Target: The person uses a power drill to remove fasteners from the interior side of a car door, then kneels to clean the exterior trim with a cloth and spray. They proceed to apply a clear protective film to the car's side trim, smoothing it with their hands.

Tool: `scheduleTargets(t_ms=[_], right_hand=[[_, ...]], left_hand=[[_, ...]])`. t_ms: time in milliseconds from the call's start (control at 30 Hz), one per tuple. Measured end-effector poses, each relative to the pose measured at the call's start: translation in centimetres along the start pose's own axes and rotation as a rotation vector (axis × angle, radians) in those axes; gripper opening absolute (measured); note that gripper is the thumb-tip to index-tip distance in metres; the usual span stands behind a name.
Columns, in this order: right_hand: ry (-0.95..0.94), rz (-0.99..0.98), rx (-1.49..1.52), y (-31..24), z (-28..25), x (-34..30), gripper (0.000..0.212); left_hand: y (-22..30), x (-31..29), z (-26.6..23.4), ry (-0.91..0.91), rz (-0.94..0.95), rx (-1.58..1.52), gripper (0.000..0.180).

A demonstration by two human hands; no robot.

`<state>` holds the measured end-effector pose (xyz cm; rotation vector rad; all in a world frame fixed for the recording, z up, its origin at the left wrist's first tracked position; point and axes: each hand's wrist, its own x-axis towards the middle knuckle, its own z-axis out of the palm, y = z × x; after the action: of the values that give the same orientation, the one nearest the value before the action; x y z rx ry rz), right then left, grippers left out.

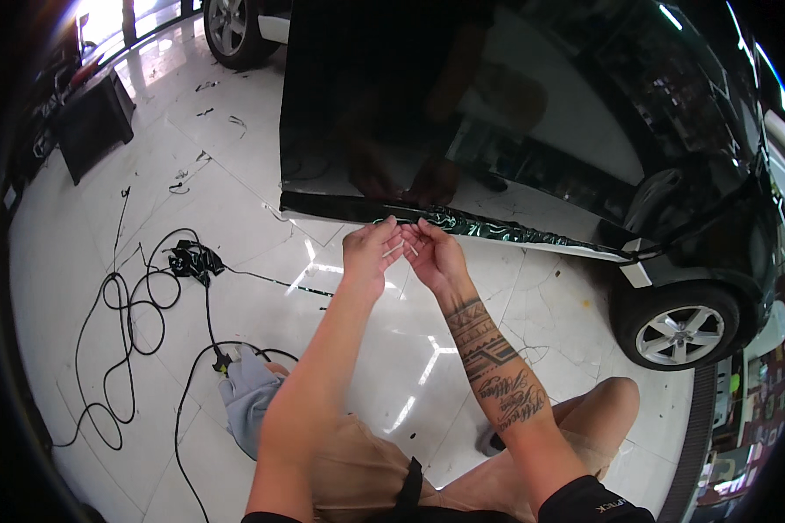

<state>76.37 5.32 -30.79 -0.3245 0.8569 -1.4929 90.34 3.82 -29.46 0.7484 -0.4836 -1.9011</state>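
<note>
A glossy black car door (384,105) stands open in front of me. Along its lower edge runs a strip of shiny black film (497,228), smooth at the left and wrinkled toward the right. My left hand (368,253) pinches the film at the bottom edge, thumb on top and fingers curled under. Close beside it, my right hand (438,254) grips the same edge in a like pinch. The fingertips are partly hidden by the film and the thumbs. Below the film shows a white strip (567,249) of the door's underside.
A black cable (131,322) lies looped on the pale tiled floor (262,410) at left, near a crumpled black film scrap (194,261). Small dark scraps (205,113) lie farther off. A grey cloth (244,401) is by my left leg; a car wheel (680,331) stands at right.
</note>
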Motion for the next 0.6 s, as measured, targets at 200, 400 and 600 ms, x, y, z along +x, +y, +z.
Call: scheduleTargets(t_ms=[200, 400, 600], right_hand=[[-0.053, -0.009, 0.11, 0.9, 0.0, -0.3, 0.013], [-0.07, -0.121, -0.022, 0.9, 1.3, -0.8, 0.021], [-0.021, -0.05, -0.181, 0.0, 1.1, -0.8, 0.025]], left_hand=[[-0.8, 0.4, 1.6, 0.229, 0.062, 0.046, 0.019], [-1.6, 0.7, 1.7, 0.316, 0.197, -0.037, 0.014], [-3.0, 1.6, 0.3, 0.111, 0.222, -0.239, 0.009]])
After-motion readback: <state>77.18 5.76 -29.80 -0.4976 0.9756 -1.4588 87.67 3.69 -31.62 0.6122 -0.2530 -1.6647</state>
